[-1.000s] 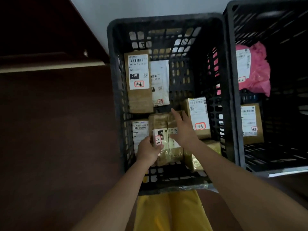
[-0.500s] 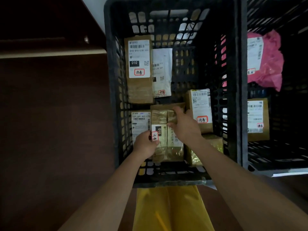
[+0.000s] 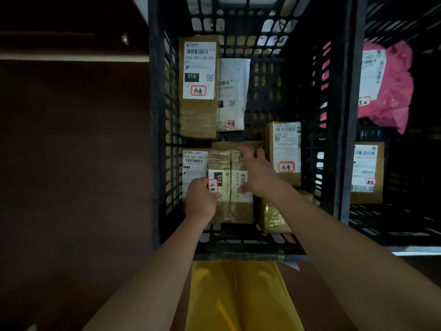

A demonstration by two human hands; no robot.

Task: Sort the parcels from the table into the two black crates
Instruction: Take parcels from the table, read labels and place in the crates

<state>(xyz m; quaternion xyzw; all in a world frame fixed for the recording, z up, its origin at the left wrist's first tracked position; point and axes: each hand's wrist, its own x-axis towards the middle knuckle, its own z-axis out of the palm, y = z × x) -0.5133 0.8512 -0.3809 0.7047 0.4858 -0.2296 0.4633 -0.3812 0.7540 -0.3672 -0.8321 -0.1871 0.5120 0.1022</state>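
Observation:
Both my hands reach into the left black crate (image 3: 155, 144) and hold a tape-wrapped brown parcel (image 3: 230, 206) low among the others. My left hand (image 3: 200, 199) grips its left edge beside a red-framed sticker. My right hand (image 3: 259, 174) lies over its right side, fingers curled at the far edge. Around it lie a tall labelled box (image 3: 199, 87), a white mailer (image 3: 232, 94), a box with a red-framed sticker (image 3: 285, 151), a labelled parcel (image 3: 194, 163) at the left wall and a shiny one (image 3: 274, 216) under my right wrist.
The right black crate (image 3: 346, 139) stands against the left one and holds a pink bag (image 3: 393, 91) and a brown labelled box (image 3: 367, 173). Dark red floor lies to the left. Yellow fabric (image 3: 238, 295) shows below the crate's near rim.
The view has drawn closer over the left crate. Both hands have lowered the wrapped parcel slightly deeper among the others, keeping their hold.

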